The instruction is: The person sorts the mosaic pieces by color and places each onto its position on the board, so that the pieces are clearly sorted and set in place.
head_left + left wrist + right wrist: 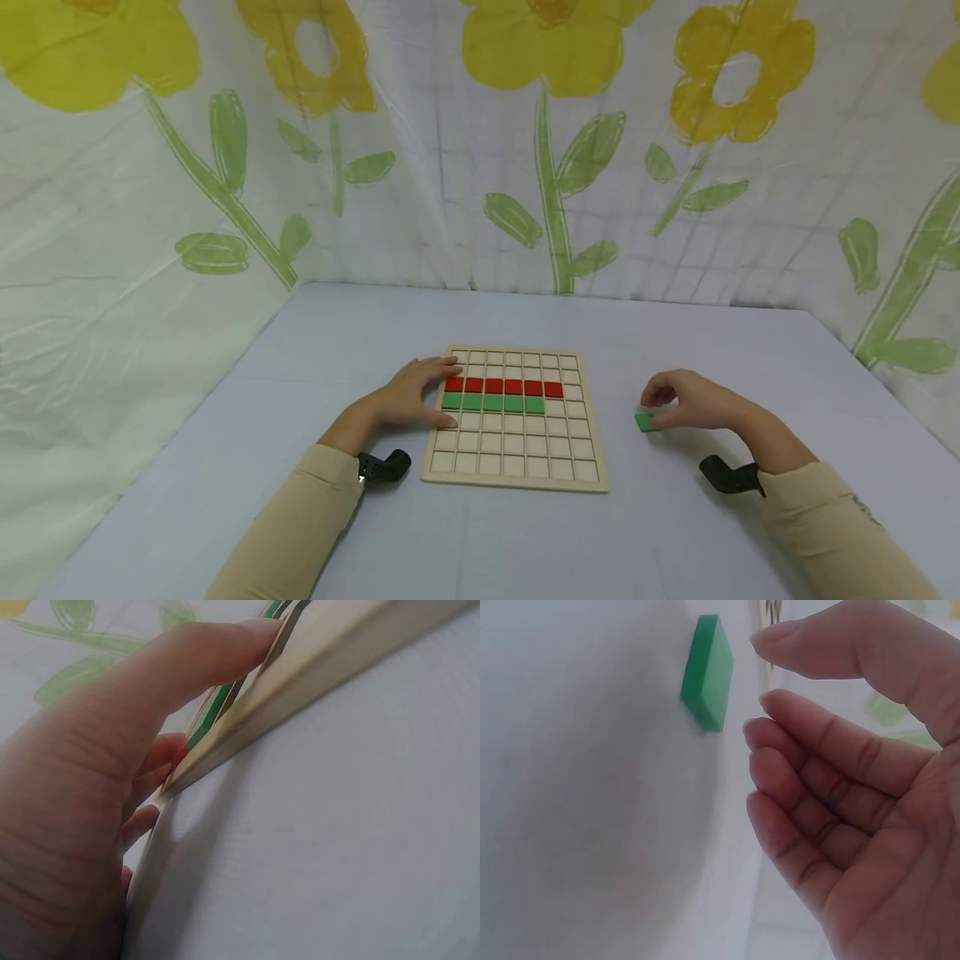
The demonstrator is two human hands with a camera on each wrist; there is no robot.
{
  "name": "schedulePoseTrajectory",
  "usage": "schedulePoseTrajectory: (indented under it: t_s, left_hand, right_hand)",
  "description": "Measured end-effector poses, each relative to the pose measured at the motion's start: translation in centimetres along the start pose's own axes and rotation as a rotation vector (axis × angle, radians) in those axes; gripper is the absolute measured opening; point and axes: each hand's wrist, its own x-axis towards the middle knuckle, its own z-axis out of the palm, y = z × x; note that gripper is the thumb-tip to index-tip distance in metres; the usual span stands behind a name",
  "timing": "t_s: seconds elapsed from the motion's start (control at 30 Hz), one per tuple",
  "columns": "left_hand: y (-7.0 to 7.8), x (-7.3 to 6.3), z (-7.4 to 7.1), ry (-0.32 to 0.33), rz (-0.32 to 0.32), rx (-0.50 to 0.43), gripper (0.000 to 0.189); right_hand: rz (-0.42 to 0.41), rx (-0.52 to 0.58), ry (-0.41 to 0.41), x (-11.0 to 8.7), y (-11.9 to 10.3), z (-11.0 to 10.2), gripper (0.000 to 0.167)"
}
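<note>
A square wooden grid board (517, 485) lies flat on the table. Across it runs a row of several red tiles (513, 387), and directly below, on the near side, a row of several green tiles (492, 403). My left hand (411, 393) rests at the board's left edge, thumb and fingers spread over the rim beside the tile rows. To the right of the board a loose green tile (711, 675) lies on the white tabletop. Over it hovers my right hand (693, 400), thumb and bent fingers parted with nothing between them; in the right wrist view the fingertips are apart from the tile.
A white cloth covers the table (337, 333), whose far edge meets a curtain (420, 208) printed with yellow flowers. Black wrist cameras (386, 467) are strapped to both forearms, below beige sleeves (300, 525).
</note>
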Motion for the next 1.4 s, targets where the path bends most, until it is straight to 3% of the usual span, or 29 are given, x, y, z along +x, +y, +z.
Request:
schedulePoseTrajectory:
  t_s: [0.47, 0.97, 1.4]
  left_hand:
    - [0.0, 0.1, -0.1, 0.000, 0.013, -0.023, 0.086]
    - [0.1, -0.1, -0.2, 0.004, 0.026, -0.024, 0.086]
    - [0.1, 0.0, -0.2, -0.006, 0.018, -0.012, 0.086]
  right_hand:
    - [0.036, 0.018, -0.009, -0.8, 0.1, 0.3, 0.024]
    - [0.015, 0.012, 0.024, -0.6, 1.1, 0.9, 0.024]
    - [0.000, -0.010, -0.008, -0.9, 0.5, 0.0, 0.017]
